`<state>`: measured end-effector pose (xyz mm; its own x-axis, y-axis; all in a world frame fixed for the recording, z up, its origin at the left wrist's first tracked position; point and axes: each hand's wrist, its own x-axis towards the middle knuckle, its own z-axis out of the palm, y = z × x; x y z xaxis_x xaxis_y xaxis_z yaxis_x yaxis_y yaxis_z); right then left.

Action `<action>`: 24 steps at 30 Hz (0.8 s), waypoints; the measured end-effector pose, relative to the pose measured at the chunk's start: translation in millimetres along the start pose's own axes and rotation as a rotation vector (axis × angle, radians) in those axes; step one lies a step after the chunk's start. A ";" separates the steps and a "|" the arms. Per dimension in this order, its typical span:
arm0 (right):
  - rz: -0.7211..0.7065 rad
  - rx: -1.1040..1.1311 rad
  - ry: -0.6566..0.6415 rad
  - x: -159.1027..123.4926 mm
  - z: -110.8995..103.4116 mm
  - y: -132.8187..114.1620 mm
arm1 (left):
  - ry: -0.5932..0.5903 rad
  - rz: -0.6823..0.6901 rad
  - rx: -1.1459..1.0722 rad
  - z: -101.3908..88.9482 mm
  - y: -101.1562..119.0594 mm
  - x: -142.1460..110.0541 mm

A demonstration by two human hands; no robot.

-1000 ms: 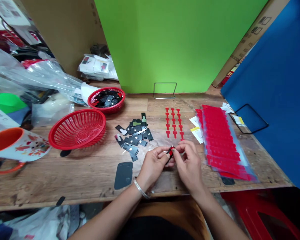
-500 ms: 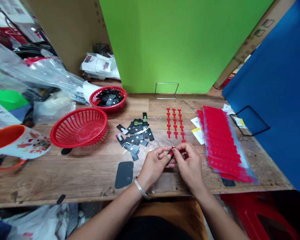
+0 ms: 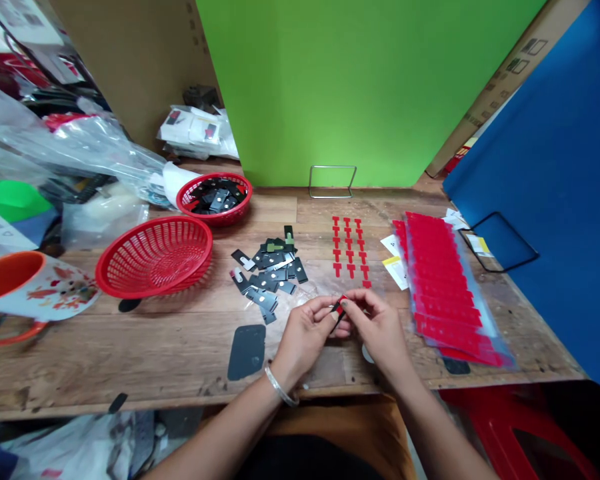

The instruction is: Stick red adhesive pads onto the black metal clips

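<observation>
Between the fingers of my left hand is a small flat black piece with a bit of red on it, held at a slant. My right hand pinches the upper end of it, thumb over the red part; the fingertips hide much of it. Just beyond my hands lie short rows of red T-shaped pieces. To the left is a loose heap of flat black pieces, some with pale or green inserts.
Two red plastic baskets stand at left: an empty front basket and a back basket holding black pieces. A printed mug is farther left. Red strips on plastic sheets lie at right. Green and blue panels stand behind.
Both hands keep their hold on the black piece, with small finger shifts around the red part. A pale round spot now shows beside my right wrist. The view moves slightly.
</observation>
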<state>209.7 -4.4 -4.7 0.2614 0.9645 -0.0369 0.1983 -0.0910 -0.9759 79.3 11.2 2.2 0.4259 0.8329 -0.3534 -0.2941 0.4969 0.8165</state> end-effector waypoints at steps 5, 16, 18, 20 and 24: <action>0.124 0.186 -0.080 2.1 1.0 4.9 | -0.016 -0.030 -0.027 -1.9 1.2 -0.2; 0.121 0.038 -0.057 7.0 2.9 10.6 | -0.013 -0.091 0.045 -15.4 6.3 7.0; 0.172 0.077 -0.045 7.0 -0.5 15.8 | 0.042 -0.016 0.120 -29.9 28.4 17.5; 0.198 0.099 -0.046 5.5 -5.4 19.2 | 0.122 0.117 0.191 -48.8 61.5 32.3; 0.221 0.091 -0.049 -1.2 -13.8 20.9 | 0.385 0.351 0.294 -88.5 142.8 67.9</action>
<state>226.5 -10.9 -22.0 0.2426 0.9347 -0.2599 0.0545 -0.2806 -0.9583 -9.5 160.3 54.4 -0.0113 0.9908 -0.1346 -0.0883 0.1331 0.9872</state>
